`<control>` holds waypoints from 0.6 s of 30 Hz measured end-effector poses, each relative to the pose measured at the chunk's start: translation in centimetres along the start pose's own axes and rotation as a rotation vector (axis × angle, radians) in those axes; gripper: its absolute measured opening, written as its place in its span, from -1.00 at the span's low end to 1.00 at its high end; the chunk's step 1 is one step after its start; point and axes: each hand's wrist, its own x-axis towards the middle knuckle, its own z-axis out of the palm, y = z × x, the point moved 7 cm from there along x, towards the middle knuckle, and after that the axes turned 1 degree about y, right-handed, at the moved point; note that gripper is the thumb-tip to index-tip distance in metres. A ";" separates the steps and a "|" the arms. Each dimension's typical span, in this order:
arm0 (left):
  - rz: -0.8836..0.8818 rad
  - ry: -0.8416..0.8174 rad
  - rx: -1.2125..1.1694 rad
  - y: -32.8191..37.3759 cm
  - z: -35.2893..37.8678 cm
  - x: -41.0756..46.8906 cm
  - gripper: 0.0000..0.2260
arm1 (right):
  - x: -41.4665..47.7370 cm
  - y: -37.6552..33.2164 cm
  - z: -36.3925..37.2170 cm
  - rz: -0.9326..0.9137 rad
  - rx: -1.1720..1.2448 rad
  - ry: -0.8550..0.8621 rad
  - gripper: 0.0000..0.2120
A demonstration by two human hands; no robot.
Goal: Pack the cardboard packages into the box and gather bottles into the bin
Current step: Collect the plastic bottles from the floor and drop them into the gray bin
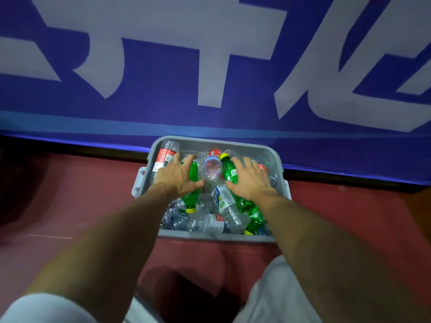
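Note:
A grey plastic bin (217,237) stands on the red floor, heaped with several empty bottles, clear ones and green ones. My left hand (178,174) lies spread over the pile at the bin's left, fingers straight, resting on a green bottle with a yellow cap (190,199). My right hand (250,178) lies spread over the pile at the right, its thumb against another green bottle (227,169). A clear bottle with a red label (163,157) leans in the far left corner. A clear bottle with a white and blue label (224,201) lies between my wrists. No cardboard packages are in view.
A blue banner with large white characters (210,66) hangs right behind the bin. Red floor (70,206) stretches to both sides. My grey trouser leg (268,292) is at the bottom, in front of the bin.

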 end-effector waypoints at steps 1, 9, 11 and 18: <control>-0.003 -0.012 0.009 0.4 -1.2 -1.1 -0.20 | -1.0 -0.2 -1.2 0.006 -0.015 -0.030 -0.24; -0.066 0.048 -0.023 2.0 -21.7 -10.9 -0.30 | -9.2 -5.1 -22.8 -0.043 -0.021 -0.052 -0.32; -0.071 0.062 -0.024 2.5 -27.8 -13.5 -0.31 | -11.6 -6.3 -28.7 -0.046 -0.014 -0.047 -0.33; -0.114 0.145 -0.020 1.8 -46.1 -21.1 -0.35 | -17.8 -11.2 -46.2 -0.131 0.014 0.009 -0.35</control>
